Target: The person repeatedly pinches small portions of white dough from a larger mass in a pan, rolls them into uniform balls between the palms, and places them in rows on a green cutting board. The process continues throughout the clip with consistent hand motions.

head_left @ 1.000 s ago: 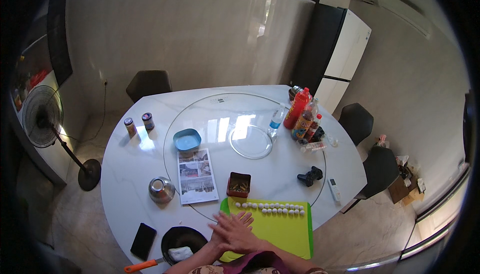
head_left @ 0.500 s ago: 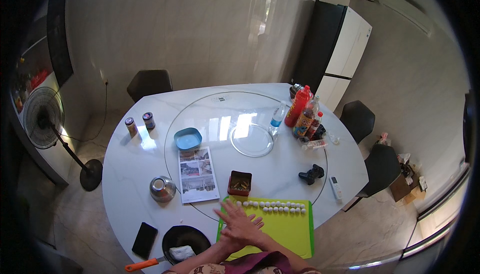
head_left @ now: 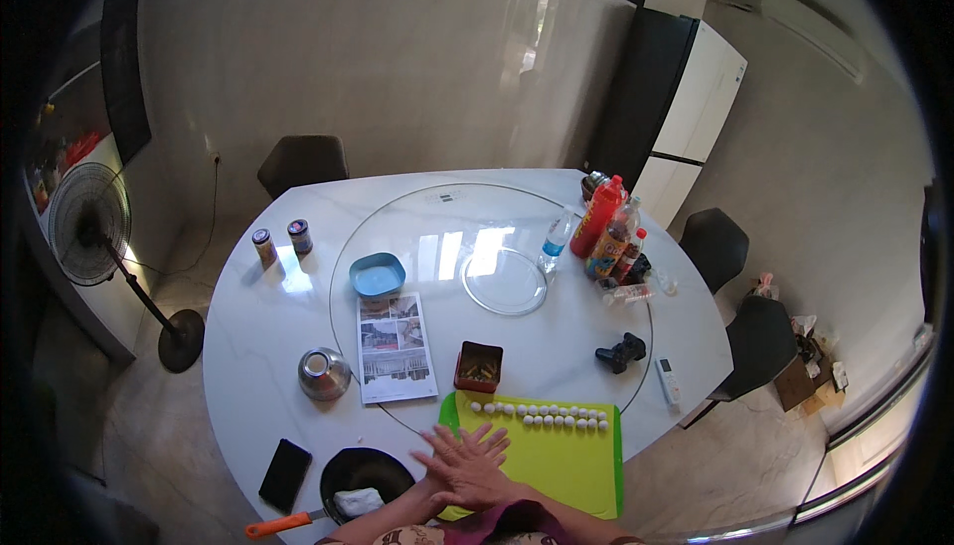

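Note:
My right hand (head_left: 465, 480) lies across my left hand (head_left: 487, 444), palm toward palm, above the left part of a green cutting board (head_left: 566, 470). Fingers of both hands stretch out and spread, pointing away from me and crossing. Whatever may lie between the palms is hidden. Small white balls (head_left: 564, 417) line up in two rows along the board's far edge, the nearer row shorter. To the left, a black frying pan (head_left: 348, 467) with an orange handle has a soft white lump (head_left: 359, 502) in it.
Beyond the board stands a square red tin (head_left: 478, 367) with small pieces inside. A printed sheet (head_left: 396, 351), metal bowl (head_left: 324, 374), blue dish (head_left: 377, 275) and phone (head_left: 285, 475) lie leftward. Bottles (head_left: 608, 237), a game controller (head_left: 621, 353) and a remote (head_left: 669, 382) are rightward.
My hands have shifted slightly against each other, still one over the other with fingers spread. The view has tilted a little. The balls, pan and board look the same.

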{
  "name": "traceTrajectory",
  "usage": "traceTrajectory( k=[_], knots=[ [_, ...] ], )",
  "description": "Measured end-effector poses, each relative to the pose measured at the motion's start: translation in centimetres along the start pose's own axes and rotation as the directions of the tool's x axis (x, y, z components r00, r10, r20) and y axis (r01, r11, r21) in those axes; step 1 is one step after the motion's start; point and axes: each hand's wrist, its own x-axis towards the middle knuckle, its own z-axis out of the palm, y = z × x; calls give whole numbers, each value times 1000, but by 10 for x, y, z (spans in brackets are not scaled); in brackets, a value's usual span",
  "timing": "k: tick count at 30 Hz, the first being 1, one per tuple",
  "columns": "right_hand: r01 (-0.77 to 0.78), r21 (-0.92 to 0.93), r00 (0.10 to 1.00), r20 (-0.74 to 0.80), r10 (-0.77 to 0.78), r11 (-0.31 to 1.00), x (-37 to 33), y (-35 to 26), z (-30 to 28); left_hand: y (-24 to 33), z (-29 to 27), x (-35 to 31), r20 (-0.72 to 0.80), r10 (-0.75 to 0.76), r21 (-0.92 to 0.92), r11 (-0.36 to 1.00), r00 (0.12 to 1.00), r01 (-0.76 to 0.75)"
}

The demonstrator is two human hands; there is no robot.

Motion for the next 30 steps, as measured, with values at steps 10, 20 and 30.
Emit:
traceTrajectory(
  k=[10,20,30],
  knots=[
    [102,73,992,-84,-96,992,4,-15,-11,-1,12,-5,-119,-34,93,995,992,45],
    [110,88,993,-52,-106,990,5,-15,-4,-10,-28,-5,93,-79,-300,948,993,103],
    [-66,-149,997,-36,61,987,13,15,-46,1,-5,-24,-223,-175,16,983,959,183]
  ],
)
